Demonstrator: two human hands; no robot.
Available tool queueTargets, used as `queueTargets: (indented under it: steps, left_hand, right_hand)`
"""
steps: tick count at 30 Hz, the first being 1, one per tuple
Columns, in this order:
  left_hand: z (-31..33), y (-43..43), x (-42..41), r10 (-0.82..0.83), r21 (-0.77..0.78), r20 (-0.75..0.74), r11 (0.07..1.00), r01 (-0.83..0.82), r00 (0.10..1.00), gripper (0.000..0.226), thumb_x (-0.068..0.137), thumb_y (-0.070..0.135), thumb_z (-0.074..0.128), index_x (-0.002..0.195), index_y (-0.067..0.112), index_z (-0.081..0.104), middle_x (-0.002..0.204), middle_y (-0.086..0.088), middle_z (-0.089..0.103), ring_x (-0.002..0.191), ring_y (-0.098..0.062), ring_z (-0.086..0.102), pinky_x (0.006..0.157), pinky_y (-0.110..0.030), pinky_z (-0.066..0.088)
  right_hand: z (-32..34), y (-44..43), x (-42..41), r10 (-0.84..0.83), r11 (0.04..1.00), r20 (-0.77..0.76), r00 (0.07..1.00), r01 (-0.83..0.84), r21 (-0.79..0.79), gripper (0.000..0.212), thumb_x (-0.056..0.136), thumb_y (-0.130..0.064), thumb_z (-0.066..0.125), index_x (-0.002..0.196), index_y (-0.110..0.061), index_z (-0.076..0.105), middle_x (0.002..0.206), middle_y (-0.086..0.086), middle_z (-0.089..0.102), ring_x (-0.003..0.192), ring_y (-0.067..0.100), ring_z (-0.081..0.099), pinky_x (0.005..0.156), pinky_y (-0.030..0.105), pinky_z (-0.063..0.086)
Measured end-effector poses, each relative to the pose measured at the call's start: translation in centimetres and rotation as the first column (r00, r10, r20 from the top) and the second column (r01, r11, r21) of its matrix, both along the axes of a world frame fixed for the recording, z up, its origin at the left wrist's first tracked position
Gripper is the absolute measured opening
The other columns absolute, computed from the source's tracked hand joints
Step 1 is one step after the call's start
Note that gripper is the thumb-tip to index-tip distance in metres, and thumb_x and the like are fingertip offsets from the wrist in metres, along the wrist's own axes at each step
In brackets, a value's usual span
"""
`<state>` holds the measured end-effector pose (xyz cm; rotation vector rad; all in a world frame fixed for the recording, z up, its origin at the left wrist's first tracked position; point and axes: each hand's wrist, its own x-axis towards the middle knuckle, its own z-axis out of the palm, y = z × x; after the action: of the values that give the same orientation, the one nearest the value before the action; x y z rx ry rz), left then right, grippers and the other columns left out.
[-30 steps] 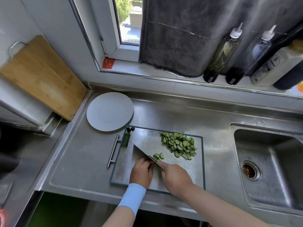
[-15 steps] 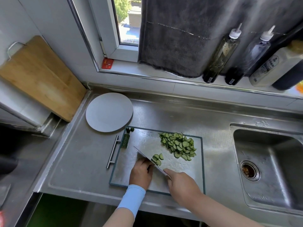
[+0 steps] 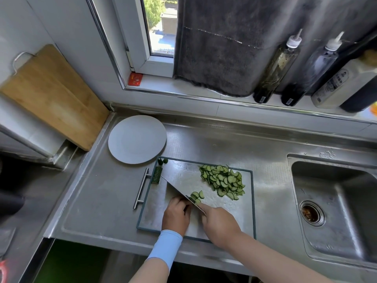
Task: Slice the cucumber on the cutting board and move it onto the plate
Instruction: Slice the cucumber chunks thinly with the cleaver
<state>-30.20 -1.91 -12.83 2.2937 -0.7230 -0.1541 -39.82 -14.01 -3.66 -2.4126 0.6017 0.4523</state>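
The right hand (image 3: 219, 223) is gripping the handle of a knife (image 3: 177, 188), its fingers wrapping round so that the handle itself is hidden. The broad blade is running away from this hand, forward and to its left, with its edge down on the cutting board (image 3: 234, 213).

The left hand (image 3: 176, 214), with a pale blue sleeve (image 3: 166, 247) covering its wrist, is sitting just beside the right one. Its fingers are curling under, and the knuckles are touching the flat of the blade. Whatever is lying beneath those fingers is hidden, so I cannot tell whether they are holding a piece of cucumber.

Just beyond the two hands, on the right side of the blade, a few fresh slices (image 3: 196, 196) are lying close against the steel. Farther forward and to the right of the right hand, the main pile of cucumber slices (image 3: 223, 181) is lying on the far part of the board. Past the blade tip, at the board's far left corner, two small dark green cucumber ends (image 3: 163, 160) are sitting.

The board's bar handle (image 3: 141, 185) is lying to the left of the left hand. Forward and left of both hands, the white plate (image 3: 137, 139) is resting on the steel counter, just beside that far corner. Well apart to the right of the right hand, the sink (image 3: 334, 201) is lying set into the counter.
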Motion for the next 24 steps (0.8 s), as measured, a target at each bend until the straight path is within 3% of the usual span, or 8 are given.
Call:
queueTargets:
  steps: [7, 17, 24]
  left_hand:
    - [0.6, 0.0, 0.3, -0.018, -0.005, 0.008, 1.000, 0.018, 1.000, 0.021, 0.068, 0.000, 0.079, 0.078, 0.017, 0.072, 0.088, -0.001, 0.068, 0.078, -0.020, 0.062, 0.068, -0.017, 0.045]
    - [0.5, 0.0, 0.2, 0.005, 0.000, -0.024, 1.000, -0.005, 1.000, 0.019, 0.069, 0.005, 0.081, 0.078, 0.019, 0.073, 0.088, 0.002, 0.067, 0.080, -0.017, 0.061, 0.071, -0.015, 0.043]
    - [0.6, 0.1, 0.0, -0.003, -0.034, -0.024, 0.999, 0.002, 1.000, 0.022, 0.068, 0.003, 0.081, 0.081, 0.018, 0.074, 0.091, 0.001, 0.066, 0.085, -0.014, 0.058, 0.075, -0.010, 0.040]
  right_hand:
    - [0.5, -0.5, -2.8, -0.008, 1.000, -0.003, 1.000, 0.008, 0.021, 0.023, 0.098, -0.020, 0.037, 0.108, -0.029, 0.055, 0.076, 0.002, 0.063, 0.072, 0.026, 0.056, 0.068, 0.040, 0.048]
    - [0.4, -0.4, -2.6, -0.036, 0.998, -0.023, 0.999, 0.037, 0.059, 0.021, 0.098, -0.018, 0.036, 0.101, -0.028, 0.055, 0.073, 0.000, 0.059, 0.072, 0.027, 0.056, 0.066, 0.038, 0.047]
    - [-0.1, -0.2, 0.3, -0.025, 0.998, -0.023, 0.999, 0.026, 0.052, 0.044, 0.097, -0.021, 0.036, 0.134, -0.036, 0.055, 0.091, 0.001, 0.066, 0.077, 0.022, 0.052, 0.069, 0.031, 0.045]
